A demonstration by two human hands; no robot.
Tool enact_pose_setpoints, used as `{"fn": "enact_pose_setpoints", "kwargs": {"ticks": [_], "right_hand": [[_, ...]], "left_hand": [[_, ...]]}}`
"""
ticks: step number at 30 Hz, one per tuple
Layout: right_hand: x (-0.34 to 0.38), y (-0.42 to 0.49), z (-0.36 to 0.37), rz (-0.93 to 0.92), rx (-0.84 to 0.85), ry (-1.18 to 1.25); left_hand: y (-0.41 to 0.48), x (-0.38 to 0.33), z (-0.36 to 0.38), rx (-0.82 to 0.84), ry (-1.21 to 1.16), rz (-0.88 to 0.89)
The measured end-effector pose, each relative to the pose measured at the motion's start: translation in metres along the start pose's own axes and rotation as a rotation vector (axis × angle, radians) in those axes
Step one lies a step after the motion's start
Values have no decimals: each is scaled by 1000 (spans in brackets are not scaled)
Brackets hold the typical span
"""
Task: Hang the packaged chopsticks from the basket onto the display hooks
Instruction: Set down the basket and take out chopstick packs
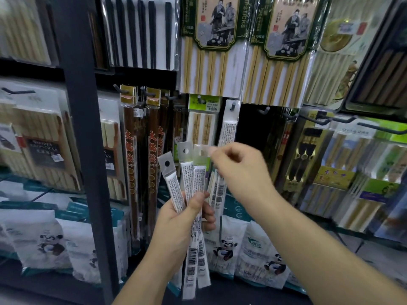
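- The chopstick packets (191, 183) stand fanned and upright in the left hand (185, 219), below and slightly left of the display hook (233, 106). That hook already carries one hung packet (228, 130) of the same white kind. No basket is in view.
- The left hand grips the fan around its middle, thumb across the front and fingers curled behind.
- The right hand (239, 170) is just below the hook, fingers curled. It seems to pinch the top of the rightmost packet (218, 193), though blur hides the exact contact.
- Each packet looks light and narrow. The sticks inside should keep the body stiff, while the thin film sleeve is probably slick and lets neighbours slide past each other.
- The header tabs (185, 150) are clear, floppy film, each with a punched hole, and lie directly below the hook. They would bend or tear if pulled sideways.
- Best hold, in my judgement, is a pinch just under the hole, where the stick ends give firmness. That leaves the hole free to meet the hook's tip.
- The main risk is the loose fan slipping in the left hand as one packet is drawn out.
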State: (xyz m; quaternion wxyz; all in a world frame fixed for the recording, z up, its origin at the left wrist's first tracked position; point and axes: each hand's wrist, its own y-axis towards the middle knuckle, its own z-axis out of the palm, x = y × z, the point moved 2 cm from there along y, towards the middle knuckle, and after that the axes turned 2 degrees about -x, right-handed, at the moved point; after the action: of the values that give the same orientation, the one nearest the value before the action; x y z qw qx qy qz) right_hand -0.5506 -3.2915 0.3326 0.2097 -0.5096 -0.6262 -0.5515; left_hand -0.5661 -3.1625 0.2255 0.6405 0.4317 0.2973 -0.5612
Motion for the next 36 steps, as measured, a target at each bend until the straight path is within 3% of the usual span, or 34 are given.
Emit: {"fn": "enact_pose_setpoints", "kwargs": {"ticks": [2, 4, 7, 15, 22, 36], "right_hand": [[-1, -7, 8, -28, 129, -24], [-2, -7, 9, -51, 136, -43], [-1, -4, 5, -49, 45, -41], [29, 23, -20, 4, -198, 248], [32, 36, -18, 103, -255, 310], [10, 39, -17, 91, -315, 193]], "left_hand": [[-2, -1, 3, 8, 7, 12], [-3, -1, 3, -7, 10, 15], [-2, 2, 0, -62, -19, -25], [1, 7, -7, -153, 137, -66], [2, 6, -5, -148, 102, -38], [1, 4, -6, -68, 132, -2]]}}
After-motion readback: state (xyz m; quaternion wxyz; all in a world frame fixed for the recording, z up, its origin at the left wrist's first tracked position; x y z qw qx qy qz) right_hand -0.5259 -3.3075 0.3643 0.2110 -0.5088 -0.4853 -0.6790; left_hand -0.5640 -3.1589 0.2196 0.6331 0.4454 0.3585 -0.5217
